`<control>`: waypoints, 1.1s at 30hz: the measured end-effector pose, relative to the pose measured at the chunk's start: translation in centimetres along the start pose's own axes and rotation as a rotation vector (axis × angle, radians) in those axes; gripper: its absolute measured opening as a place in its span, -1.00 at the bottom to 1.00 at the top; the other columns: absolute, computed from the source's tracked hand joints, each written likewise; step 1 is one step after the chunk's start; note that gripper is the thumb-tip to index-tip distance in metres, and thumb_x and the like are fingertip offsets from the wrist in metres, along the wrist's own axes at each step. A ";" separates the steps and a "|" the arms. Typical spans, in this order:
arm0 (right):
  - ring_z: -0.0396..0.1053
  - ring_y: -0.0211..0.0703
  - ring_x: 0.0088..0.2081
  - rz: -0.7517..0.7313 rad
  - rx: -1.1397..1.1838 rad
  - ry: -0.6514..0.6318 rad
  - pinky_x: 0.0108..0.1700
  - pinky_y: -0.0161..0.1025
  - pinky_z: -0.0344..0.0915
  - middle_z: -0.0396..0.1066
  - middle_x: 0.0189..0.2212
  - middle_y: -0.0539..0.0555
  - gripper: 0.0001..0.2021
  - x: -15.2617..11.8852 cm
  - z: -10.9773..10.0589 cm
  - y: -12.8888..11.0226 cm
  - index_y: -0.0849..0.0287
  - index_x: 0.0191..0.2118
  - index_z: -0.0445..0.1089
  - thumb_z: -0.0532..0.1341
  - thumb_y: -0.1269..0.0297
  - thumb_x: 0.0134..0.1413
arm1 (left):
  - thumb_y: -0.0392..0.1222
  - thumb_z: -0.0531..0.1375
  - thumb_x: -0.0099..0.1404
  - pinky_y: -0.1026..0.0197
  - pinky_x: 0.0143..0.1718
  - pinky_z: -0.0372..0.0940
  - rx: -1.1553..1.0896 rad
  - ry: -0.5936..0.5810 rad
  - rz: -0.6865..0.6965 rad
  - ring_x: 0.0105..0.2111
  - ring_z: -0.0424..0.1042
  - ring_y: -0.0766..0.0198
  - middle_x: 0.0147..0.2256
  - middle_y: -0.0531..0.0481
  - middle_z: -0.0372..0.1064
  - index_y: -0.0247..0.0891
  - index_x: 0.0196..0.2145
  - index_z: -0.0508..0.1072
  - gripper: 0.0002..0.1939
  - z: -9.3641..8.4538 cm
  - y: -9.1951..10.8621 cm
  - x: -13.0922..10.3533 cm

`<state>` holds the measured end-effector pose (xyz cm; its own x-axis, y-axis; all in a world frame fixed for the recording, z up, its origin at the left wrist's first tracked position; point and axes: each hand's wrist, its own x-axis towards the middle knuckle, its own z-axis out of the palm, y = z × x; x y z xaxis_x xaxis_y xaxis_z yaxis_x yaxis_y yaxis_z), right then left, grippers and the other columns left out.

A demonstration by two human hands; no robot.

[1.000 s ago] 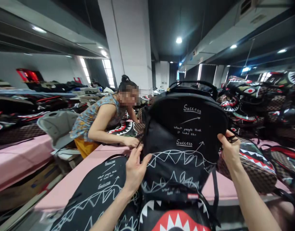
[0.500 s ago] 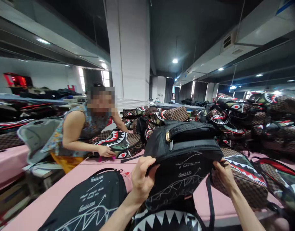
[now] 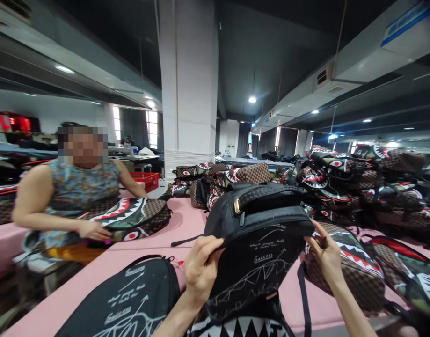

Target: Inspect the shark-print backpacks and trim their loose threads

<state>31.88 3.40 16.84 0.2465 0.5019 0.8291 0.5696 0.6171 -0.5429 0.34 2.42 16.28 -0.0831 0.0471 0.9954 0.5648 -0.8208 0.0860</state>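
Note:
A black backpack point(image 3: 260, 243) with white "Success" lettering and line drawings stands tilted in front of me. It has a braided top handle with a gold buckle. My left hand point(image 3: 202, 267) pinches its left upper edge, fingers curled in. At the right upper edge, my right hand point(image 3: 322, 250) grips the fabric between thumb and fingers. Below it, partly hidden, lies a black piece with white shark teeth point(image 3: 246, 326). Another black backpack point(image 3: 130, 299) with the same drawings lies flat to the left of my left hand.
Across the pink table point(image 3: 186, 213), a person point(image 3: 84, 187) handles a checkered shark-mouth backpack point(image 3: 137, 215). More checkered bags point(image 3: 344, 267) lie to the right, with a tall pile point(image 3: 362, 182) behind them. A red crate point(image 3: 146, 181) and a white pillar point(image 3: 188, 84) stand farther back.
The person opposite has moved left and sits more upright, bringing the checkered backpack along. My right hand's fingers have extended along the edge of the black backpack, which my hands still hold.

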 end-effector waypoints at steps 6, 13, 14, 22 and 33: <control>0.40 -0.21 -0.16 -0.779 -0.431 -0.092 -0.26 -0.31 0.29 0.38 -0.05 0.20 -0.67 -0.3 3.7 -13.0 0.25 0.01 0.33 0.14 0.48 0.10 | -0.49 0.16 0.17 0.32 -0.32 0.30 -0.017 0.007 0.000 -0.35 0.34 0.37 -0.35 0.04 0.31 -0.24 -0.23 0.40 -0.76 0.7 1.0 -0.5; 0.41 -0.35 -0.30 -0.813 -0.452 -0.025 -0.42 -0.34 0.16 0.46 -0.21 0.07 -0.79 -1.2 6.3 -13.9 0.16 -0.12 0.40 0.11 0.44 0.15 | -0.47 0.18 0.15 0.30 -0.27 0.28 0.030 0.018 -0.017 -0.33 0.37 0.36 -0.33 0.03 0.34 -0.23 -0.26 0.43 -0.78 -0.9 0.3 -1.6; 0.41 -0.34 -0.29 -0.811 -0.446 0.000 -0.40 -0.35 0.17 0.46 -0.20 0.07 -0.80 -1.1 5.9 -13.4 0.15 -0.13 0.40 0.14 0.42 0.14 | -0.47 0.18 0.15 0.30 -0.27 0.28 0.028 0.021 -0.023 -0.32 0.37 0.35 -0.32 0.03 0.35 -0.23 -0.27 0.43 -0.78 -1.1 0.1 -1.7; 0.42 -0.28 -0.29 -0.548 -0.397 0.043 -0.27 -0.37 0.34 0.39 -0.18 0.08 -0.75 1.1 1.3 -8.7 0.08 -0.07 0.38 0.18 0.39 0.11 | -0.44 0.19 0.16 0.30 -0.29 0.27 0.046 0.064 -0.107 -0.33 0.37 0.36 -0.32 0.04 0.34 -0.23 -0.29 0.42 -0.82 -0.6 -0.7 -1.9; 0.42 -0.25 -0.30 -0.605 -0.335 0.077 -0.31 -0.36 0.36 0.39 -0.21 0.09 -0.67 1.1 2.2 -7.9 0.05 -0.03 0.37 0.19 0.46 0.07 | -0.34 0.21 0.18 0.08 -0.16 0.21 0.367 -0.172 0.282 -0.22 0.31 0.18 -0.29 -0.07 0.38 -0.27 -0.14 0.40 -0.74 -0.4 4.3 5.6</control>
<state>25.97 0.40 21.78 -0.1425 0.0766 0.9868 0.8328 0.5482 0.0777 1.97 -1.08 22.23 0.2344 -0.0294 0.9717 0.8004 -0.5615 -0.2100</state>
